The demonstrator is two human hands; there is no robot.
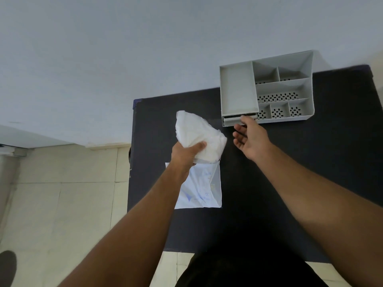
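My left hand (pixel 187 154) grips a crumpled white bundle (pixel 200 135), soft like cloth or thin plastic, and holds it above the black table (pixel 310 162). Under that hand lies a flat, pale blue printed bag (pixel 202 191) on the table. My right hand (pixel 249 139) reaches to the front of a grey desk organiser (pixel 267 90). Its fingers touch the small drawer (pixel 233 120) at the organiser's lower left, which stands slightly out. How the fingertips lie on the drawer is hidden.
The organiser stands at the table's far edge against a pale wall (pixel 145 48), with several open compartments, some with perforated floors. Left of the table is a tiled floor (pixel 62 193). A dark shape (pixel 7 268) sits at the lower left corner.
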